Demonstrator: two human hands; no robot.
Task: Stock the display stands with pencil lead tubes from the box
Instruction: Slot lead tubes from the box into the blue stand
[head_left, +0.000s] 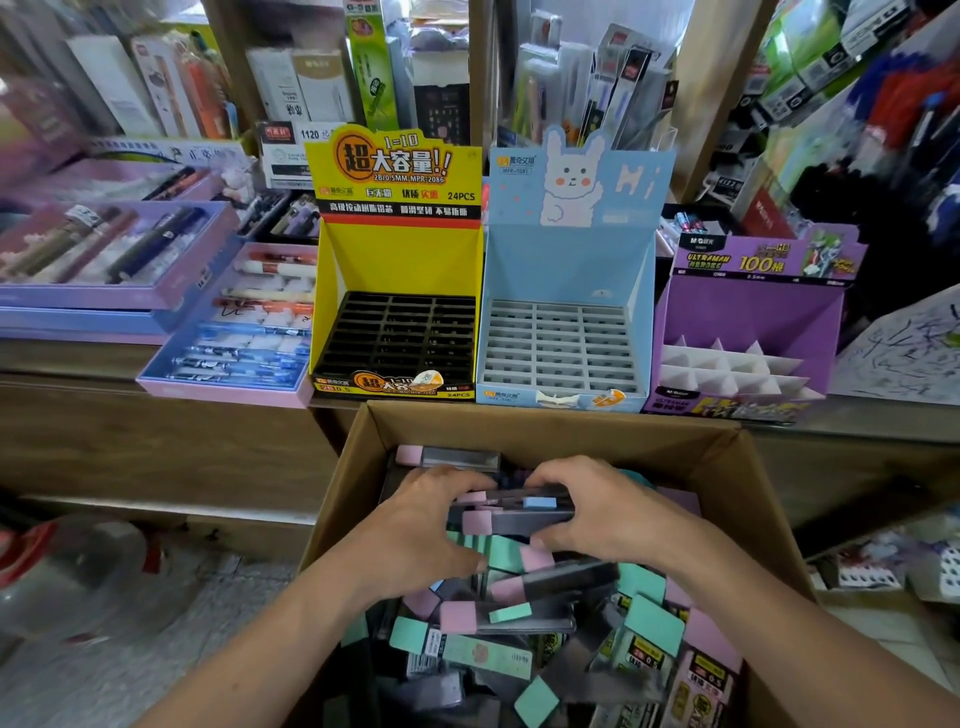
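Inside the open cardboard box, the left hand and right hand each curl their fingers round one end of a small bundle of lead tubes, dark with pink and blue caps, clamping it between them just above the loose tubes that fill the box. On the counter behind are three slotted displays: a yellow stand printed "1=10", "2B/0.5MM MPR-2086" and "24PCS", a blue stand with a white rabbit and "Hi", and a purple stand reading "ULTRAMAN HEROES" and "100"
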